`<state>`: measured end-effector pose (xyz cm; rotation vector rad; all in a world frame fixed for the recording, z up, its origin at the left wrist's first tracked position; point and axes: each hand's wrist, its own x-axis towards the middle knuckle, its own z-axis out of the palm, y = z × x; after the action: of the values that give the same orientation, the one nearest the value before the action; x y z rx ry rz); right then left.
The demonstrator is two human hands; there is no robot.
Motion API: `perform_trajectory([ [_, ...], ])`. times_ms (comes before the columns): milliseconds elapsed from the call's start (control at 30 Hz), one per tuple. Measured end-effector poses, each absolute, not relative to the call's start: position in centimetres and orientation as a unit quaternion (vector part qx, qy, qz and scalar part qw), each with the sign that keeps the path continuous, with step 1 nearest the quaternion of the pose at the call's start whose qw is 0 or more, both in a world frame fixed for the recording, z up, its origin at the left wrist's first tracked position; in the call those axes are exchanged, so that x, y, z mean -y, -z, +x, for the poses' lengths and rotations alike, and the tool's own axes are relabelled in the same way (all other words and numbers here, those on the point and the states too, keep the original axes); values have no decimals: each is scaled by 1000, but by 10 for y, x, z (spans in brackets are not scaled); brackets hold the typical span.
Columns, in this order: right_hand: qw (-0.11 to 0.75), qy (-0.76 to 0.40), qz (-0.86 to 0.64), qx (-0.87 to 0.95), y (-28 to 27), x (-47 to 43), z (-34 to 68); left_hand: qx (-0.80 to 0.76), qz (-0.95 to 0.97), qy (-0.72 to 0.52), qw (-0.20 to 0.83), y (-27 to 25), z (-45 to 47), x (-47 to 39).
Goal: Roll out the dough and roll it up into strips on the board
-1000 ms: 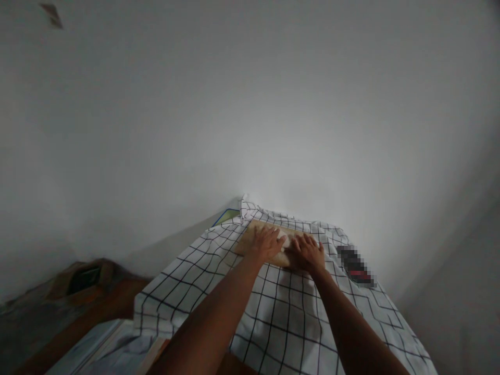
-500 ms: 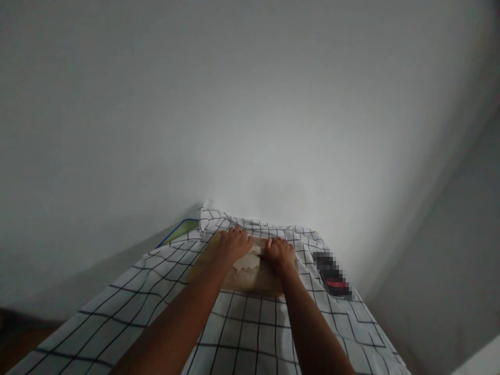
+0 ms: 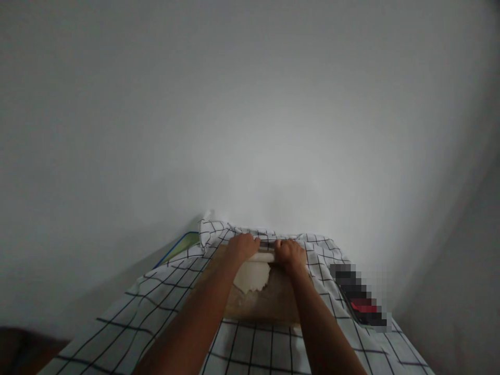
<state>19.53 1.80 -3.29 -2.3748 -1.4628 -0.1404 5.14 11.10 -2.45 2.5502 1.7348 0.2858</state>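
A light rolling pin (image 3: 262, 257) lies crosswise near the far side of a wooden board (image 3: 269, 308). My left hand (image 3: 242, 247) is closed over the pin's left part, and my right hand (image 3: 289, 253) is closed over its right part. Only the short middle length of the pin shows between them; its ends are hidden under my hands. Just on the near side of the pin, a flat, pale sheet of dough (image 3: 252, 276) with a ragged near edge lies on the board. My left forearm covers part of the board's left side.
Beneath the board spreads a white cloth with black grid lines (image 3: 258, 346). A dark, pixelated object with a red band (image 3: 363, 304) rests on it at the right. Behind stands a plain wall (image 3: 250, 114). A green, blue-edged item (image 3: 179, 249) leans at the left.
My hands have pushed the rolling pin a little farther away across the board, so more of the dough shows on the near side. The whole scene sits lower in view.
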Motion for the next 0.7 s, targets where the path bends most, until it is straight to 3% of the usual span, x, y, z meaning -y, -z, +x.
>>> perform_trajectory([
  [267,137,29,-839,525,30,-29,204,-552,820,-149,-5,31,55,-121],
  [700,85,147,-793,584,57,1,206,-540,815,-205,-44,36,42,-67],
])
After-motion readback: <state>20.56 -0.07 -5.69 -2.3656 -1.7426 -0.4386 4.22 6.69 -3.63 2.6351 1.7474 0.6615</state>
